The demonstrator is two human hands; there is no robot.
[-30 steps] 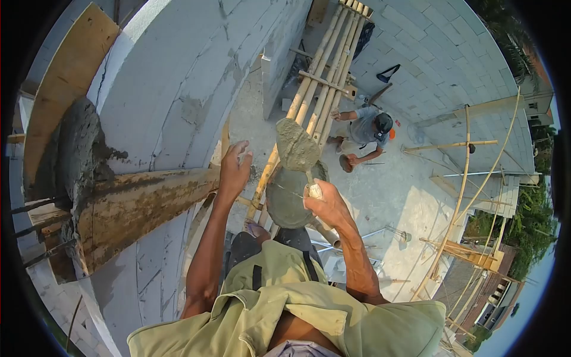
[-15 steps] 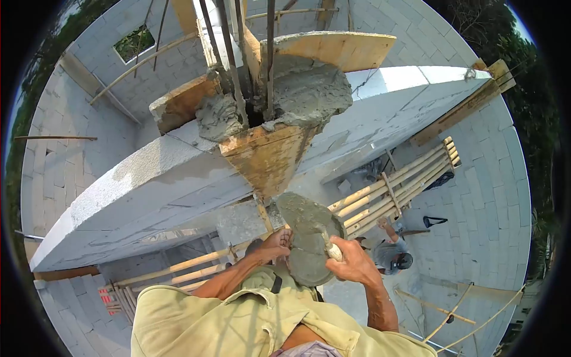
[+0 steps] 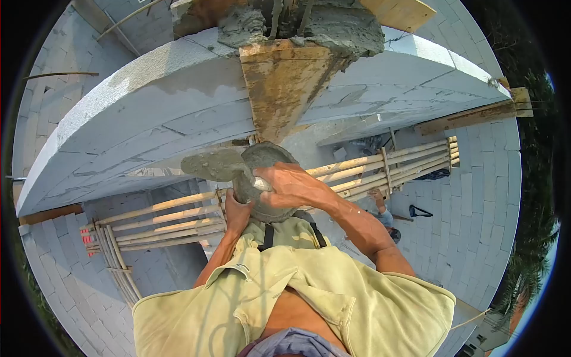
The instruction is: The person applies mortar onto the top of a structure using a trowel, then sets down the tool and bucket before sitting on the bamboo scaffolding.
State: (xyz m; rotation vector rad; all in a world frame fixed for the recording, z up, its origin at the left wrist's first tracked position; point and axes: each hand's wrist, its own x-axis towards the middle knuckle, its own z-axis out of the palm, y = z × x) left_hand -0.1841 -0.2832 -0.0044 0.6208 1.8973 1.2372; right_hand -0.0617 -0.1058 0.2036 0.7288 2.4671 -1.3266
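Trowel [image 3: 208, 165]: held over the left side of the bucket; blade coated in wet grey mix, depth of load not determinable.
Long axis: runs roughly crosswise to the body, handle at the right end, blade tip pointing left, slightly away from the torso and on the near side of the block wall [image 3: 172, 113].
Nearer hand: right hand on the handle; left hand closer to the blade, which lies just beyond it and to its left.
Right hand [image 3: 288, 184]: closed around the trowel handle, forearm crossing over the bucket's right side.
Left hand [image 3: 238, 211]: at the bucket's near-left side, thumb raised, fingers partly hidden; appears to touch the rim, firmness of hold cannot be told.
Bucket [image 3: 270, 218]: close in front of the torso, between the hands, mix inside.
Formwork board [image 3: 282, 77]: set against the wall ahead, wet mix at its top edge; trowel below it in view, apart.
Bamboo poles [image 3: 369, 169]: run left and right beyond the bucket.
Co-worker's arm [image 3: 379, 202]: lower down at right, well apart.
Change from half a second ago: blade has swung from the bucket's far side to point left past its rim; left hand now thumb-up; formwork sits higher in view, co-worker less visible.
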